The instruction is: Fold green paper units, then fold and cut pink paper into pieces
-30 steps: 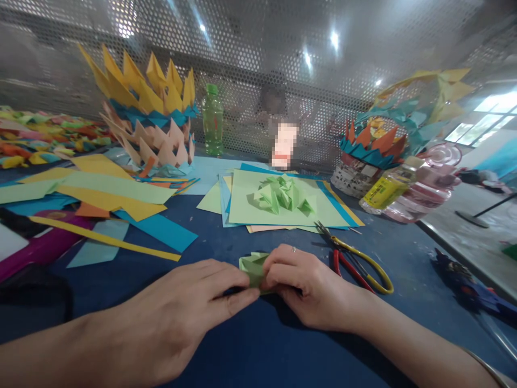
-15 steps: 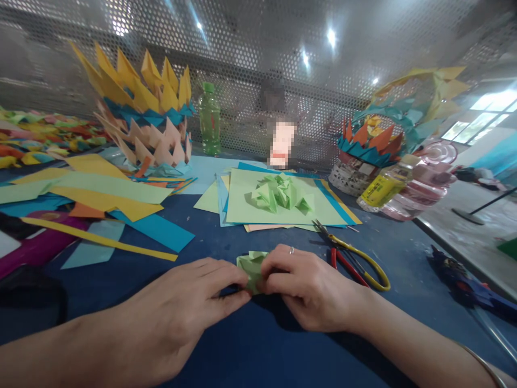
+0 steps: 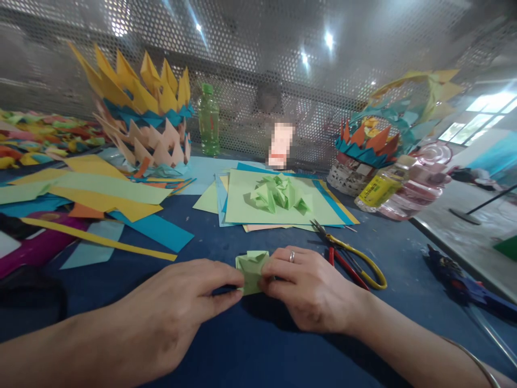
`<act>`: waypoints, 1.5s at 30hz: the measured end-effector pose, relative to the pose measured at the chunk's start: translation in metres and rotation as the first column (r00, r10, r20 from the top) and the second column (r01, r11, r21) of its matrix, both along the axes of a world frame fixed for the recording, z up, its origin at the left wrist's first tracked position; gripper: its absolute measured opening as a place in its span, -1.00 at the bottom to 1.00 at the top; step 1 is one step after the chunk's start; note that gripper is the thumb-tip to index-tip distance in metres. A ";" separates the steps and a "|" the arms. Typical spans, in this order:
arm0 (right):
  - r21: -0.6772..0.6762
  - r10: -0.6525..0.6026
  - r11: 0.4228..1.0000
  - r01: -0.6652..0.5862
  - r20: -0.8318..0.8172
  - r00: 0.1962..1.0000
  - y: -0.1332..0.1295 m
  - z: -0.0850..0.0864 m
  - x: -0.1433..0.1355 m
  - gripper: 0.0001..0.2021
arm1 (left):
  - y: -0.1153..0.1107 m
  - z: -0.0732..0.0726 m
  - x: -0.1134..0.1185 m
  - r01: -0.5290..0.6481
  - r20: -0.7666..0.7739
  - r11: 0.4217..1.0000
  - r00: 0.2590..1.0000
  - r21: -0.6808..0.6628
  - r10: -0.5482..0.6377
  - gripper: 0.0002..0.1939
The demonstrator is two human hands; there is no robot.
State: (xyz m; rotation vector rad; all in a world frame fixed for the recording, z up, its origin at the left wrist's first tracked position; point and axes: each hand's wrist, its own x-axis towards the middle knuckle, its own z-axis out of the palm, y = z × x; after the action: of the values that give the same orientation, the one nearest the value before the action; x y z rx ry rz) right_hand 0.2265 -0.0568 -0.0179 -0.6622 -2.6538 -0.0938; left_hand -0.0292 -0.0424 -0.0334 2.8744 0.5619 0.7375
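Observation:
A small folded piece of green paper [image 3: 252,270] is held between both hands just above the blue table [image 3: 238,345]. My left hand [image 3: 181,304] pinches its left edge between thumb and fingers. On the right edge, my right hand [image 3: 309,285], with a ring on one finger, grips the paper with bent fingers. Behind them, several folded green paper pieces [image 3: 280,193] lie on a stack of coloured sheets [image 3: 238,210]. Red and yellow handled pliers [image 3: 349,250] rest beyond my right hand.
Cut paper strips [image 3: 100,188] and a purple tool [image 3: 44,237] lie at the left. Layered paper crowns [image 3: 149,108] and a green bottle [image 3: 209,121] stand behind. At the right are a yellow-labelled bottle [image 3: 379,188], a pink bottle [image 3: 416,191] and a blue tool [image 3: 464,283].
The fingers of both hands have drawn slightly apart, and more of the green paper's face shows between them. The view has shifted slightly.

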 end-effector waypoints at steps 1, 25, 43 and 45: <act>-0.007 0.009 1.000 -0.009 -0.020 1.000 0.000 0.000 0.001 -0.77 | 0.000 0.001 0.000 0.017 -0.024 0.999 1.000 0.029 -0.017 -0.49; -0.323 -0.156 0.942 0.092 -0.177 0.972 0.002 0.002 -0.003 -0.83 | 0.000 0.009 -0.002 0.024 -0.120 0.998 0.993 0.059 -0.017 -0.30; -0.523 -0.207 0.852 0.027 -0.288 0.935 -0.006 0.000 -0.011 -0.80 | -0.001 0.010 0.000 0.084 -0.119 0.996 0.990 0.035 -0.079 -0.45; -0.519 -0.192 0.855 0.017 -0.285 0.939 -0.006 0.000 -0.010 -0.81 | 0.000 0.010 -0.002 0.091 -0.127 0.995 0.988 0.033 -0.086 -0.44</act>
State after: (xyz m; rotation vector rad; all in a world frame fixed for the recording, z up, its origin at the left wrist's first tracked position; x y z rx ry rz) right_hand 0.2160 -0.0630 -0.0180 -0.8989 -2.3120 0.6606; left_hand -0.0316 -0.0422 -0.0237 2.9746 0.4348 0.5639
